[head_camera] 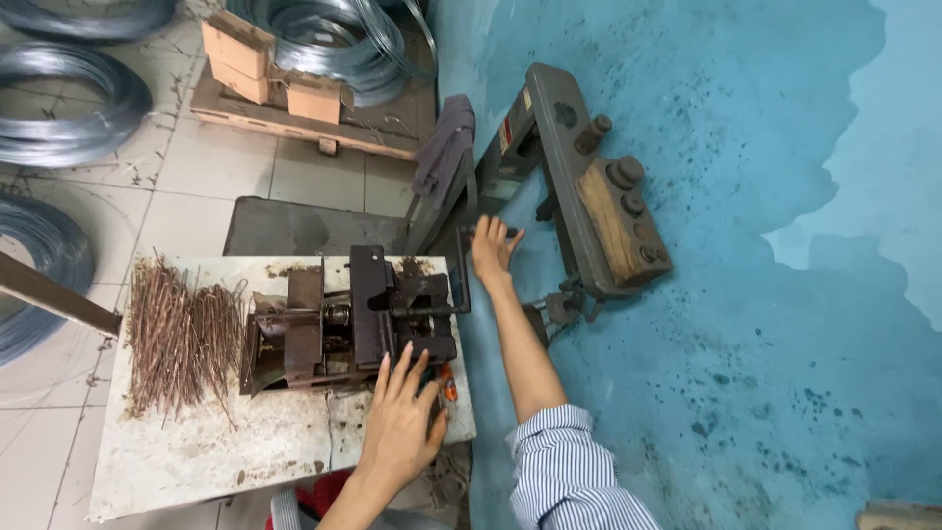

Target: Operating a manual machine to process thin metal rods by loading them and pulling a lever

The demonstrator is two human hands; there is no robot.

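Rusty press (373, 314), hands perhaps touching.

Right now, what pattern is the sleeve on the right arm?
Blue-and-white stripes on the sleeve, shown in the head view.

Blotchy blue wall (746, 245), pale tiled floor (211, 177), wire coils (69, 103).

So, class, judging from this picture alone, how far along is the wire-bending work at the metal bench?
Done: a pile of bent rusty-brown wire pieces lies on the worn white bench top, left of the dark steel bending jig. In hand: the left hand rests on the jig's near edge while the right hand grips its black lever handle. Left: several grey wire coils sit unused on the tiled floor.
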